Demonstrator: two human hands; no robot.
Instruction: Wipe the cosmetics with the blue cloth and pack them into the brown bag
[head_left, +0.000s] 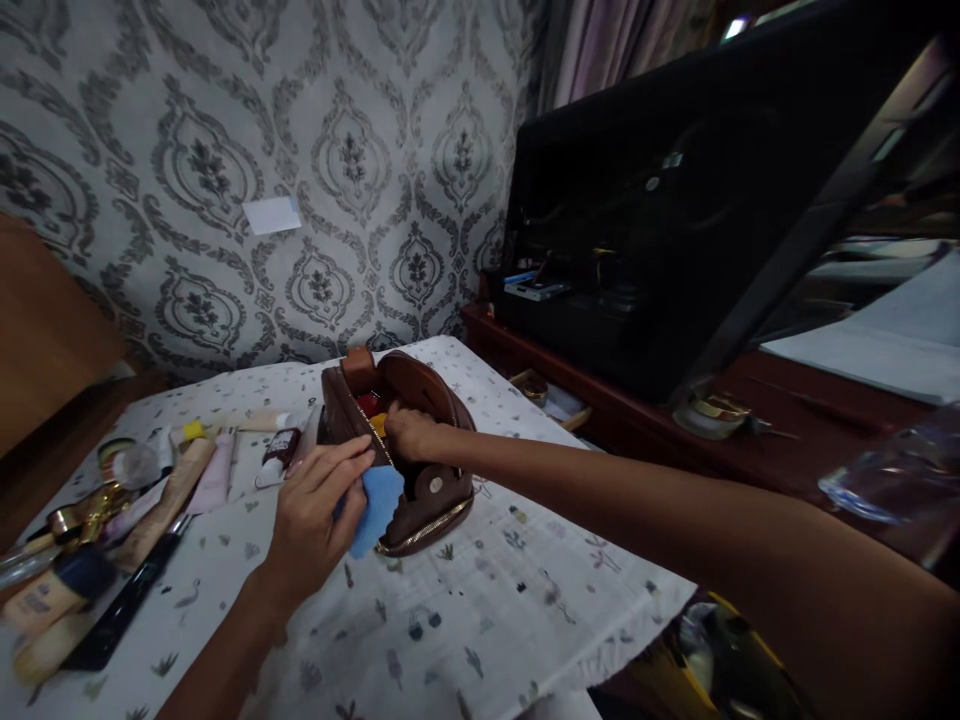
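A brown toiletry bag [412,525] with a gold zipper lies unzipped on the patterned tablecloth. My left hand [319,505] rests at its near left edge, thumb and fingers closed on a light blue cloth [381,508] that hangs over the bag's front. My right hand [412,436] reaches into the bag, its fingers curled and partly hidden. Beside those fingers a yellow item [379,424] shows, and behind it a red item [369,404]. Whether the right fingers hold anything is too dark to tell.
Several cosmetics lie left of the bag: a dark red bottle [281,448], a pink tube [214,475], a black-handled brush [127,605] and a foundation bottle [45,600]. A large dark television [637,230] stands on the red-brown cabinet [780,420] at right, with a tape roll [712,412] there.
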